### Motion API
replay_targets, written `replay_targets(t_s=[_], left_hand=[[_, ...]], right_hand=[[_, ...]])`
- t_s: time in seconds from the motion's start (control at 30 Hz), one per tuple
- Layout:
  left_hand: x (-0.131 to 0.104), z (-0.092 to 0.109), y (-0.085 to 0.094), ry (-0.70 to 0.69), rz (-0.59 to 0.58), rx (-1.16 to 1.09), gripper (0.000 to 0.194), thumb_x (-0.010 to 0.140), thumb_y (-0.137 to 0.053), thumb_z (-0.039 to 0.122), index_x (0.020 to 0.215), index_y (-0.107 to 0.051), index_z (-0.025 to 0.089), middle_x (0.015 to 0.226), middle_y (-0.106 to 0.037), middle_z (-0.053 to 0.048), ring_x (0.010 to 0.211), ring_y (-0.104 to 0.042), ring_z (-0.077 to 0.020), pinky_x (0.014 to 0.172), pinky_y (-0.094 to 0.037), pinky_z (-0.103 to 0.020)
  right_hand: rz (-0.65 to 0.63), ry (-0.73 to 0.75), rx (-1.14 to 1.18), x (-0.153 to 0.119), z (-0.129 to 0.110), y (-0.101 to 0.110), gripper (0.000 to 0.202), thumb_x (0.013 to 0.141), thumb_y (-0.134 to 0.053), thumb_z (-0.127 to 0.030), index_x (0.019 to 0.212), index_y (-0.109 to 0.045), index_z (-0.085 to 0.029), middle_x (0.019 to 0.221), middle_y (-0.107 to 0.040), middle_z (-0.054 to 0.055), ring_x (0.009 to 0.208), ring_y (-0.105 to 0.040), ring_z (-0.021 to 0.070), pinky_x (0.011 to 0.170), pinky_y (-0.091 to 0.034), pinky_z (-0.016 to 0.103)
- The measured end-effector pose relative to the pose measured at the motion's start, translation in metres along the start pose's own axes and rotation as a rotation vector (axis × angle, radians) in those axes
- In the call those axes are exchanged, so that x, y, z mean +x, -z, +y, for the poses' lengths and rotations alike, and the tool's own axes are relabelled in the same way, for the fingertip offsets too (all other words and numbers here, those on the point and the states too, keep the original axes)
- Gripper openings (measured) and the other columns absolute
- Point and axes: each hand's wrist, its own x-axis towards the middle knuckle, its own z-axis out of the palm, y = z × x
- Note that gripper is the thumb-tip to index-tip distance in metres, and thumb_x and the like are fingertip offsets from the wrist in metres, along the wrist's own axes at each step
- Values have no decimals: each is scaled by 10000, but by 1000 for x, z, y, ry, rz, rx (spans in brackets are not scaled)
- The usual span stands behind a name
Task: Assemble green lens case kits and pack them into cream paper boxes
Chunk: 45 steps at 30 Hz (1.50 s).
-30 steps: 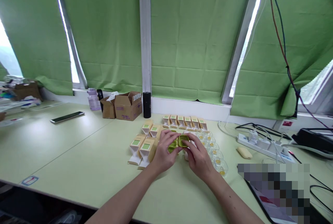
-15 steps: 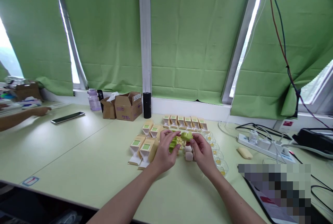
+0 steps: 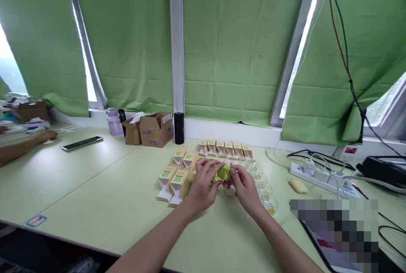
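Observation:
A small rounded green object [image 3: 224,173] with a pale curved mark on its face is held between my two hands; its exact kind is unclear. My left hand [image 3: 203,186] grips its left side, fingers over the top and thumb below. On its right edge, my right hand [image 3: 245,186] pinches with thumb and fingertips. Beneath them a whitish rounded block [image 3: 231,191] shows partly; other small items there are mostly hidden. Open cream boxes [image 3: 180,182] with green squares stand beside my left hand. Clear plastic pieces [image 3: 266,197] with yellow centres line up right of my right hand.
More small open boxes [image 3: 225,149] stand in a row behind. Cardboard boxes [image 3: 157,131], a black bottle [image 3: 179,128] and a phone [image 3: 82,143] are farther left. A power strip [image 3: 323,179], cables and a tablet [image 3: 330,239] lie right. Another person's hand [image 3: 44,137] rests far left.
The green object has turned to show its marked face and moved slightly down and left. My left fingers have come onto it. The other person's hand has shifted slightly left.

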Motion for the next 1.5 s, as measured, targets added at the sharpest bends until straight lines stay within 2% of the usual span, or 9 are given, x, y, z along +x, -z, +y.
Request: replay_targets(t_s=[0.4, 0.63, 0.73, 0.83, 0.93, 1.03, 1.13, 1.3, 1.5], left_hand=[[-2, -4, -3, 5, -29, -27, 494, 980, -674, 220, 1465, -588, 262, 1354, -633, -133, 1303, -463, -333, 1102, -490, -569], [0, -5, -3, 39, -69, -44, 515, 951, -741, 268, 1451, -617, 265, 1292, -651, -128, 1244, -513, -317, 1058, -529, -546], [2, -3, -2, 78, -90, -69, 493, 932, -775, 292, 1409, -651, 268, 1262, -661, -116, 1228, -528, -310, 1040, -539, -521], [3, -2, -1, 157, -73, -124, 435, 910, -805, 345, 1323, -702, 257, 1209, -683, -108, 1208, -549, -309, 1027, -533, -509], [6, -4, -1, 315, -17, -231, 422, 878, -826, 447, 1236, -740, 241, 1196, -692, -109, 1159, -595, -301, 1005, -537, -485], [9, -11, -3, 544, 34, -437, 509, 836, -838, 544, 1218, -741, 221, 1197, -709, -113, 993, -656, -244, 901, -569, -410], [13, -19, -7, 714, 110, -722, 615, 711, -925, 564, 1160, -742, 187, 1048, -750, -91, 920, -688, -216, 861, -580, -365], [15, -22, -7, 797, 182, -1071, 638, 597, -1024, 409, 1115, -734, 175, 941, -761, -60, 877, -722, -189, 869, -595, -359], [14, -20, -2, 785, 153, -1242, 641, 615, -1025, 300, 1164, -712, 189, 1065, -780, -74, 993, -764, -213, 995, -587, -400]], right_hand=[[6, -36, -76, -1, -6, 1, 562, 930, -583, -763, 831, -670, -216, 552, -619, 1, 485, -566, 177, 472, -447, 274], [-6, -66, -90, 1, -1, 5, 615, 951, -541, -760, 681, -623, -213, 522, -608, 7, 470, -544, 161, 487, -404, 269], [-21, -81, -44, 2, 1, 9, 634, 939, -540, -777, 696, -640, -200, 555, -630, 21, 481, -547, 160, 487, -388, 270], [-2, -58, -75, 4, 0, 16, 616, 958, -526, -755, 818, -704, -182, 609, -661, 31, 505, -554, 167, 510, -408, 282], [48, 34, -270, 8, -5, 28, 526, 1011, -510, -641, 880, -739, -185, 638, -662, 28, 565, -566, 179, 583, -442, 303], [96, 143, -585, 10, -10, 38, 326, 1002, -563, -461, 899, -750, -214, 734, -717, 39, 655, -600, 204, 648, -447, 326], [42, 252, -905, 9, -14, 41, 154, 944, -603, -284, 934, -748, -232, 890, -769, 61, 848, -644, 254, 716, -446, 350], [-201, 301, -1198, 4, -16, 31, 137, 838, -666, -152, 917, -745, -232, 931, -762, 66, 967, -604, 279, 800, -435, 375], [-303, 300, -1315, 0, -12, 25, 207, 805, -727, -208, 1007, -768, -222, 1059, -743, 93, 1095, -556, 314, 932, -409, 415]])
